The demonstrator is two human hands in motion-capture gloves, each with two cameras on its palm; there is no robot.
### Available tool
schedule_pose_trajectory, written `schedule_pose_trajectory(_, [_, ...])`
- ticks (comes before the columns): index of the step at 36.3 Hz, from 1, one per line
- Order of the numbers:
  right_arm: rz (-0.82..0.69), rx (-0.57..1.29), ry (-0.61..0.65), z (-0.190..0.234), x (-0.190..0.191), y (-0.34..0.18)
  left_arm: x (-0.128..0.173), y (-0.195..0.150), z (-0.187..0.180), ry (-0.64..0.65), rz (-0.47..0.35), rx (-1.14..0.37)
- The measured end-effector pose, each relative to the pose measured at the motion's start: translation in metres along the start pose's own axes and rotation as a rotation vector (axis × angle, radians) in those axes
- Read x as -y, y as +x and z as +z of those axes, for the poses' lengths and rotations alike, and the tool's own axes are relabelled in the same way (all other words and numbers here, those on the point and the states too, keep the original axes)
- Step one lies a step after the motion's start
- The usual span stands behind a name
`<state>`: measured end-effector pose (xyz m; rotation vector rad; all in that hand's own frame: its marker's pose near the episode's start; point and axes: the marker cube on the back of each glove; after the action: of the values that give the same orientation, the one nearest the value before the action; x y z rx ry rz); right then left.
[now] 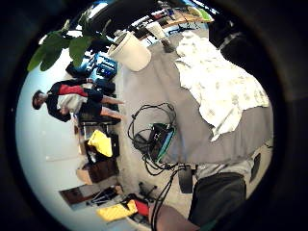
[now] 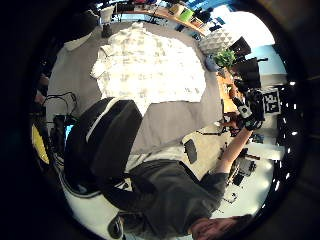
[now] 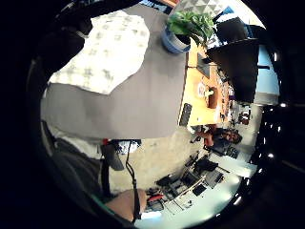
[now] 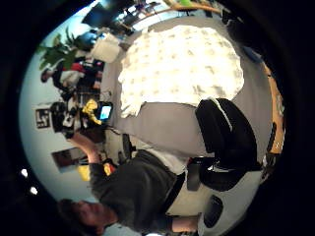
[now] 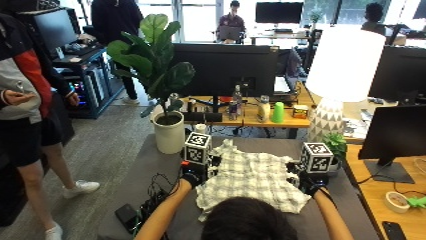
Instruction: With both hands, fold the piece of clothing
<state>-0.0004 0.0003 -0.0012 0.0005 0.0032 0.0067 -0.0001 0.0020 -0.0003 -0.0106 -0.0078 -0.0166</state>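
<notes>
From the outside view, the checked shirt (image 5: 251, 180) lies spread flat on the grey worktop (image 5: 153, 165), its long axis running from 12 o'clock at the far end to 6 o'clock at the person's head. The left hand (image 5: 194, 176) is raised at the shirt's 9 o'clock edge and the right hand (image 5: 311, 182) at its 3 o'clock edge, each about equally near, so the shirt sits between them. Neither hand seems to hold the cloth, though whether the fingers are curled or straight I cannot tell.
</notes>
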Motion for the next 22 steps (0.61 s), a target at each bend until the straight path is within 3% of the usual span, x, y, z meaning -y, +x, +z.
schedule_pose_trajectory(15, [-0.017,-0.011,0.022,-0.013,0.004,-0.007,-0.001,-0.008,0.015,-0.071,0.003,-0.040])
schedule_pose_trajectory(22, [-0.011,-0.011,0.007,-0.003,0.011,-0.004,0.003,0.001,0.050,-0.167,0.041,-0.038])
